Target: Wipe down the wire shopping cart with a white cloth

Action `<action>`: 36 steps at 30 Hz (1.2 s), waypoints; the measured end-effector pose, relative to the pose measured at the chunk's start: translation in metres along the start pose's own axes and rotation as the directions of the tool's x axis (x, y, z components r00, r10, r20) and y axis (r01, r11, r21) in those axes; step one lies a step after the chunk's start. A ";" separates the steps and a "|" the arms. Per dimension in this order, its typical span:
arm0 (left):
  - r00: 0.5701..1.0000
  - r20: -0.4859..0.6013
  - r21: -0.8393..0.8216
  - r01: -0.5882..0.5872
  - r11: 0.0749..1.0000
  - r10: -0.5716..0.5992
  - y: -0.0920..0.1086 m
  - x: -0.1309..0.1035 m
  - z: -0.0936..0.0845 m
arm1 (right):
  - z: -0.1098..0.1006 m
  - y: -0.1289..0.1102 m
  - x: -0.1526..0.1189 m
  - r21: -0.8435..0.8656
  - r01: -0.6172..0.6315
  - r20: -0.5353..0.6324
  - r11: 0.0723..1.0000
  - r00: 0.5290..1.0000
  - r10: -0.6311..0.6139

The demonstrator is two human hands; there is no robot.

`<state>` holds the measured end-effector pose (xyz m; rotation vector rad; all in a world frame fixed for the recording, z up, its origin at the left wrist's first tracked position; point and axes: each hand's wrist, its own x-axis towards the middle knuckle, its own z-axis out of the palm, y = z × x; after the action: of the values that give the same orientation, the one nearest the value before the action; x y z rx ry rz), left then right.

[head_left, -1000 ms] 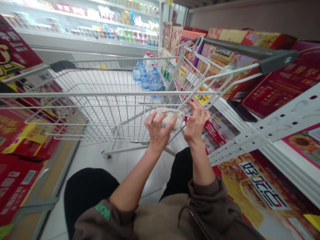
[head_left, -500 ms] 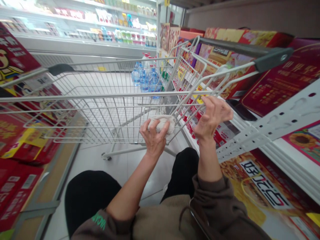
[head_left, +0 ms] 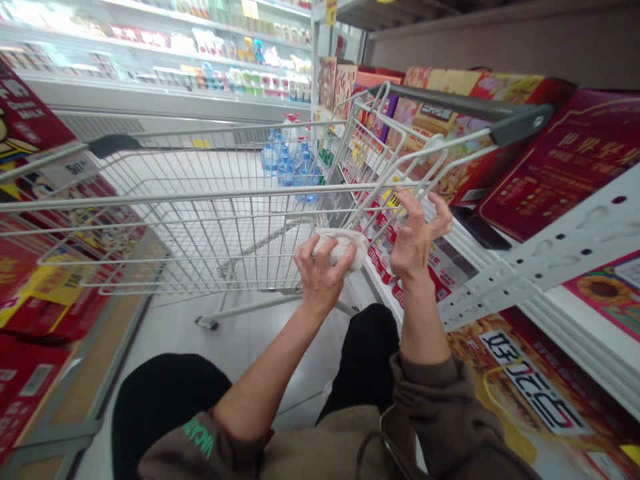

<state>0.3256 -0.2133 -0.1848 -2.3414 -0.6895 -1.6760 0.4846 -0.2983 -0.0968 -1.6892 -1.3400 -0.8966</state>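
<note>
My left hand (head_left: 323,270) is closed over a whitish cloth (head_left: 356,248), fingers curled on top of it. The cloth is against or just in front of the lower side wires of a grey wire shopping cart (head_left: 220,193); whether it touches them I cannot tell. My right hand (head_left: 419,233) is raised beside the cart's rear corner, below its dark push handle (head_left: 450,100). Its fingers are bent and apart, with nothing seen in them. Its fingertips are close to the slanting rear bars; contact is unclear.
Gift boxes (head_left: 565,153) line the white shelf on the right, behind a perforated upright (head_left: 555,247). Red cartons (head_left: 45,300) are stacked on the left. Blue-tinted water bottles (head_left: 295,163) stand on the floor beyond the cart, before a lit fridge display (head_left: 175,53).
My left hand has slid rightward with the cloth along the cart's side. The right hand's fingers have spread further apart. The view has shifted slightly.
</note>
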 end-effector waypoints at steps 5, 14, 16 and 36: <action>0.997 -0.050 -0.017 -0.054 0.998 0.053 0.014 0.025 0.007 | 0.005 0.013 0.025 -0.035 0.028 0.055 0.999 0.998 -0.026; 0.999 -0.007 -0.054 -0.051 0.997 0.050 0.034 0.038 0.051 | 0.001 0.008 0.028 0.117 -0.044 0.057 0.992 0.998 0.038; 0.999 0.032 -0.063 -0.011 0.998 0.013 0.034 0.033 0.062 | -0.002 0.005 0.027 0.098 -0.040 0.068 0.994 0.997 0.034; 0.997 0.015 0.071 -0.079 0.994 0.078 0.029 0.000 0.059 | 0.002 -0.002 0.021 0.076 -0.083 0.061 0.994 0.995 0.078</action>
<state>0.3892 -0.2144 -0.2019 -2.3002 -0.6401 -1.5796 0.4865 -0.2877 -0.0790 -1.7075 -1.3187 -0.7447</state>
